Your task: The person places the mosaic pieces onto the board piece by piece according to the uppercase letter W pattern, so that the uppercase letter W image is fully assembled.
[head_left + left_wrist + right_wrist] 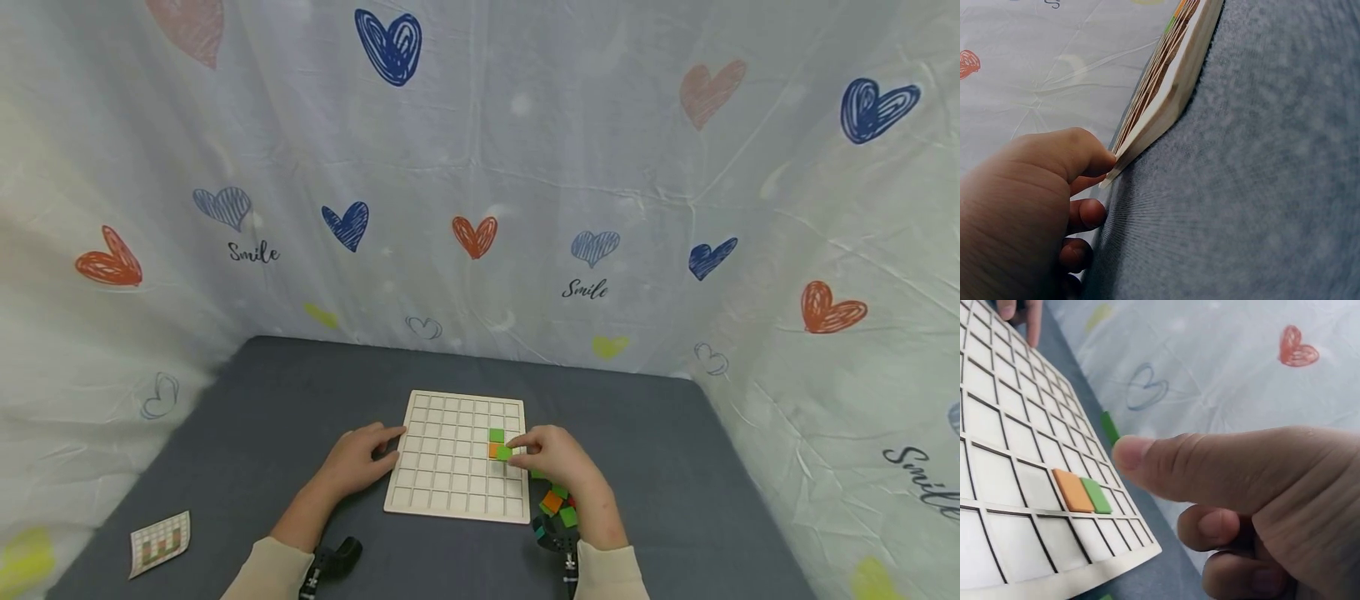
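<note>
A pale wooden grid board (pixel 442 482) lies on the dark table, with a green tile (pixel 497 435) and an orange tile (pixel 492 450) in its right part. My right hand (pixel 558 457) pinches another green tile (pixel 1110 428) between thumb and fingers, just over the board beside the orange one. In the right wrist view, the thumb hides part of that tile; the orange tile (pixel 1073 490) and a green tile (pixel 1095 495) sit side by side in the grid. My left hand (pixel 358 458) touches the board's left edge with its fingertips, the other fingers loosely bent (pixel 1088 214).
Loose green, orange and red tiles (pixel 552 502) lie in a pile right of the board, partly under my right wrist. A small printed card (pixel 160 543) with a coloured grid pattern lies at the table's left. A white heart-printed curtain (pixel 525 167) surrounds the table.
</note>
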Demonstrator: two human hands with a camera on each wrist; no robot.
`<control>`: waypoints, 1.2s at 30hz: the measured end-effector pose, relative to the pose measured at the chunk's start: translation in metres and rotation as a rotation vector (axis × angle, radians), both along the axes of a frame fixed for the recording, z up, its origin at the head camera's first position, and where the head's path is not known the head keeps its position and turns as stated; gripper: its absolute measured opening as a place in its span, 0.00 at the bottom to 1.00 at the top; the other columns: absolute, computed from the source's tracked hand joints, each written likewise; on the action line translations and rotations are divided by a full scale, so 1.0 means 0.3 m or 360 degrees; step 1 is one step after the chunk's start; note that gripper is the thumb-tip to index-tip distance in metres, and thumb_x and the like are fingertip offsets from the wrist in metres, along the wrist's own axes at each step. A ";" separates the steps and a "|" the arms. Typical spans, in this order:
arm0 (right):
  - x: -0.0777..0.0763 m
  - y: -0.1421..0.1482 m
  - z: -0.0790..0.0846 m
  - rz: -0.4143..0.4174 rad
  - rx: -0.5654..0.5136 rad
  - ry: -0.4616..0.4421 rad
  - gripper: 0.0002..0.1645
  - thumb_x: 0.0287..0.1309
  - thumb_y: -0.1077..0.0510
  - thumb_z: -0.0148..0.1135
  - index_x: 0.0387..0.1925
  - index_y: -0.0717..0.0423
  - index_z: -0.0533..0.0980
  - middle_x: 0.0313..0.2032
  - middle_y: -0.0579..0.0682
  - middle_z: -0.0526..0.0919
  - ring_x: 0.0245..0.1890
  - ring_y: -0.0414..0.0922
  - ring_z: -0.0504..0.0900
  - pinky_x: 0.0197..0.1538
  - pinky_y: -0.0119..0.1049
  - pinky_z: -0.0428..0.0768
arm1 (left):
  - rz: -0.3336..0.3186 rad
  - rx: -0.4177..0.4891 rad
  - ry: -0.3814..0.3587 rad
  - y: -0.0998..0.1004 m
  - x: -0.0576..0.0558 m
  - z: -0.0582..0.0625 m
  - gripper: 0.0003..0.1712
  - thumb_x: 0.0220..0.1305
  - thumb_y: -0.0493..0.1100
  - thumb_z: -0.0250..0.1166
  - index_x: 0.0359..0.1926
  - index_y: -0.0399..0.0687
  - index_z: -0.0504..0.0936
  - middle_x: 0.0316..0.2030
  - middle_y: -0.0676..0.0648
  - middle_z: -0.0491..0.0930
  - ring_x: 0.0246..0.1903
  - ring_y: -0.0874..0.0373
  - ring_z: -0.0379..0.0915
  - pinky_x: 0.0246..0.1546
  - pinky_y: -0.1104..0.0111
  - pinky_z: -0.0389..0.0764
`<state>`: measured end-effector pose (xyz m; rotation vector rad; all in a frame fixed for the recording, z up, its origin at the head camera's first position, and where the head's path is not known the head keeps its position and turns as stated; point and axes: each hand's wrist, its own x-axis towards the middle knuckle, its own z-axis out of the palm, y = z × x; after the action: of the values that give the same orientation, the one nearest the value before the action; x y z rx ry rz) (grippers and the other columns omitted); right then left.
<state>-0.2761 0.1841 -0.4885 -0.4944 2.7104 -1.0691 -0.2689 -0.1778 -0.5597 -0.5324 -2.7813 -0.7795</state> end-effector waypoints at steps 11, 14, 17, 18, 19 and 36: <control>-0.003 -0.041 -0.046 0.0077 0.0081 -0.0143 0.11 0.53 0.55 0.79 0.40 0.52 0.91 0.38 0.46 0.90 0.29 0.39 0.81 0.37 0.43 0.81 | -0.0010 0.0009 -0.0018 -0.001 0.000 0.004 0.23 0.69 0.45 0.69 0.63 0.53 0.84 0.25 0.60 0.62 0.20 0.66 0.52 0.30 0.65 0.60; -0.001 -0.048 -0.050 0.0085 0.0102 -0.0137 0.11 0.53 0.56 0.79 0.40 0.52 0.91 0.37 0.46 0.90 0.28 0.38 0.81 0.36 0.42 0.81 | -0.0014 0.0015 -0.0011 -0.001 -0.001 0.002 0.23 0.69 0.45 0.69 0.63 0.53 0.84 0.25 0.60 0.62 0.20 0.66 0.52 0.30 0.65 0.60; 0.002 -0.055 -0.053 0.0086 0.0133 -0.0107 0.11 0.52 0.56 0.80 0.39 0.52 0.92 0.37 0.47 0.90 0.26 0.37 0.81 0.30 0.38 0.79 | -0.0016 0.0015 -0.0004 -0.002 0.000 -0.001 0.23 0.68 0.45 0.69 0.63 0.52 0.84 0.25 0.60 0.62 0.20 0.66 0.52 0.30 0.65 0.60; 0.003 -0.058 -0.053 0.0086 0.0154 -0.0089 0.11 0.52 0.55 0.80 0.38 0.52 0.92 0.37 0.47 0.90 0.26 0.37 0.81 0.29 0.37 0.78 | -0.0015 0.0015 0.0000 -0.002 0.000 -0.001 0.23 0.68 0.45 0.69 0.63 0.52 0.84 0.25 0.60 0.62 0.20 0.66 0.52 0.29 0.65 0.60; 0.005 -0.061 -0.052 0.0081 0.0170 -0.0072 0.10 0.51 0.55 0.80 0.38 0.52 0.92 0.36 0.47 0.90 0.25 0.37 0.81 0.28 0.36 0.78 | -0.0013 0.0014 0.0006 -0.002 0.000 -0.002 0.23 0.68 0.45 0.70 0.63 0.52 0.84 0.25 0.60 0.62 0.20 0.66 0.52 0.29 0.66 0.60; 0.001 -0.087 -0.064 0.0030 0.0370 0.0290 0.11 0.52 0.57 0.77 0.18 0.43 0.87 0.21 0.36 0.83 0.15 0.36 0.72 0.22 0.34 0.70 | -0.0030 0.0017 -0.0005 -0.002 0.004 0.007 0.23 0.69 0.45 0.69 0.64 0.52 0.84 0.25 0.60 0.62 0.20 0.66 0.51 0.30 0.65 0.59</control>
<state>-0.2759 0.1579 -0.5078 -0.6010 2.9309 -0.7221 -0.2677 -0.1784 -0.5575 -0.5570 -2.7776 -0.7995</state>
